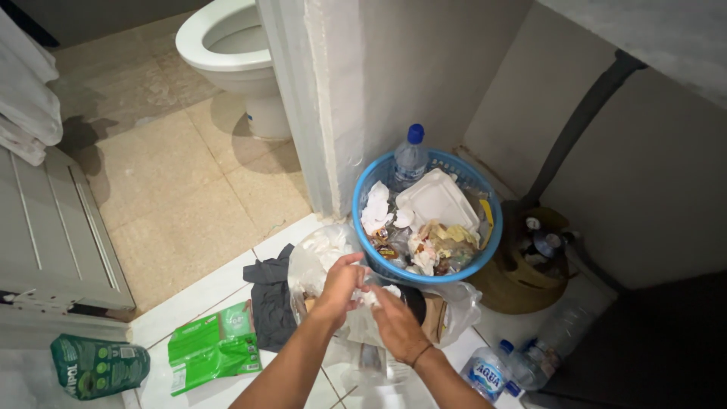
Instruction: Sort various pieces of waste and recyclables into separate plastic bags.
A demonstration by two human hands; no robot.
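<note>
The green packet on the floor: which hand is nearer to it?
Left. The left hand is right of the green packet, gripping the clear plastic bag; the right hand is farther right.

The bin basket (362,220) is bright blue with an openwork lattice wall. In it a foam food box (437,198) is white, crumpled tissues (375,208) are white, and a clear bottle (410,160) carries a blue cap. The plastic bag (318,261) is transparent and milky. A dark grey cloth (271,299) lies by two green packets (213,345), one (98,366) darker green. The floor tiles (166,197) are beige, nearer ones white. The toilet (227,53) is white. A brown, perhaps woven, basket (515,291) stands in shadow.
</note>
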